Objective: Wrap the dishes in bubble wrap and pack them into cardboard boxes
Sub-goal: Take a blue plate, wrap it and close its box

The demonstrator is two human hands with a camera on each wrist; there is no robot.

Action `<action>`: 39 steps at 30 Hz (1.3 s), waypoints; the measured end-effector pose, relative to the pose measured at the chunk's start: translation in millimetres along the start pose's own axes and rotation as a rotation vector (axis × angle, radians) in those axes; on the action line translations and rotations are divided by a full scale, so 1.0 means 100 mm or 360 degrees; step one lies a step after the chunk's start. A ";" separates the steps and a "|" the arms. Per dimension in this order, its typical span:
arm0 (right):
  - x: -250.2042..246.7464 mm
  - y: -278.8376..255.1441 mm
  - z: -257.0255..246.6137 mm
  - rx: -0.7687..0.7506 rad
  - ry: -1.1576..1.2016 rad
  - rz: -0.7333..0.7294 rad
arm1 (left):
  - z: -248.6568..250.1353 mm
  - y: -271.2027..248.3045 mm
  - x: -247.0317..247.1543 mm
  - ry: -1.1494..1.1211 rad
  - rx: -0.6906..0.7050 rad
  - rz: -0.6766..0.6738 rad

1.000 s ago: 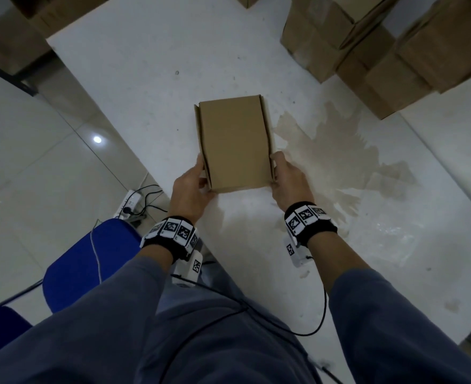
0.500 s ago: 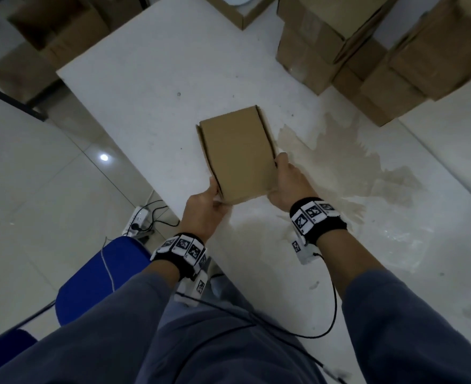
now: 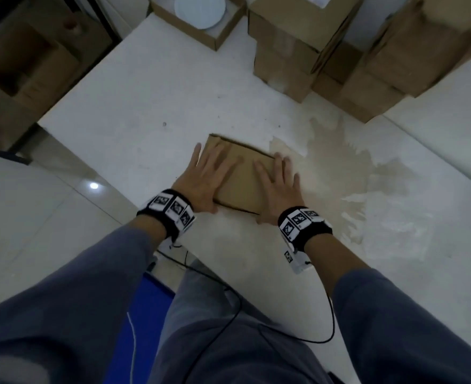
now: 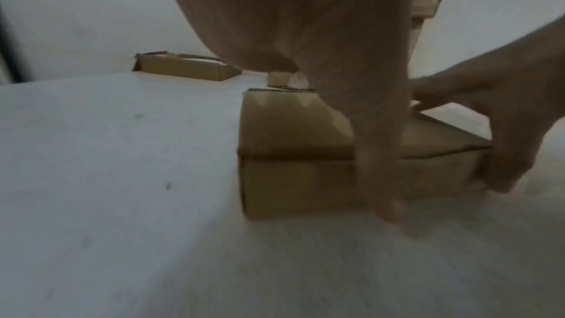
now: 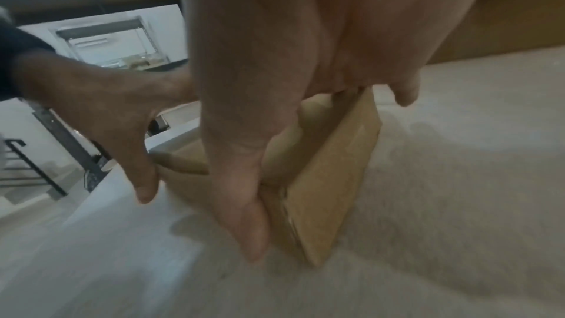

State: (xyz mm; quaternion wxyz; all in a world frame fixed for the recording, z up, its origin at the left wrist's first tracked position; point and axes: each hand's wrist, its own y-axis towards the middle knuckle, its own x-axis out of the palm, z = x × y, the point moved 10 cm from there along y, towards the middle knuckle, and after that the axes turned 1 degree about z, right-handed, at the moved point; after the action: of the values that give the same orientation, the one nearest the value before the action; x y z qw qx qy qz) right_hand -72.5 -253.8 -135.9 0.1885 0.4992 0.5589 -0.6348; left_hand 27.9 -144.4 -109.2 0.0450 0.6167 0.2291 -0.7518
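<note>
A small closed cardboard box [image 3: 242,181] lies flat on the white table [image 3: 145,106], slightly turned. My left hand [image 3: 206,176] presses on the left half of its lid with fingers straight and spread. My right hand [image 3: 278,184] presses likewise on the right half. In the left wrist view my left thumb [image 4: 379,154] hangs down over the near face of the box [image 4: 299,178]; the right hand [image 4: 504,129] covers the right corner. In the right wrist view my right thumb [image 5: 241,202] lies along the near corner of the box [image 5: 333,178]. What the box holds is hidden.
An open cardboard box [image 3: 217,37] at the table's far edge holds a white plate [image 3: 199,9]. Stacked cardboard boxes [image 3: 284,65] stand at the back right. A clear bubble wrap sheet [image 3: 395,217] lies right of my hands. A blue chair [image 3: 143,314] stands below the table's left edge.
Both hands left the sides of the box's near end and now lie flat on its lid. The box has turned a little clockwise.
</note>
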 end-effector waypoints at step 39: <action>-0.08 0.29 -0.22 0.0143 0.0108 0.0168 | 0.04 0.40 0.15 -0.0039 0.0460 -0.0144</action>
State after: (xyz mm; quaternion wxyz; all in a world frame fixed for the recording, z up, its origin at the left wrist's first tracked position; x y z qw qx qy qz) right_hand -36.9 -245.4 -141.9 0.1802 0.5571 0.5089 -0.6311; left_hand 34.7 -178.8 -134.8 -0.0755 0.5967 0.1457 -0.7855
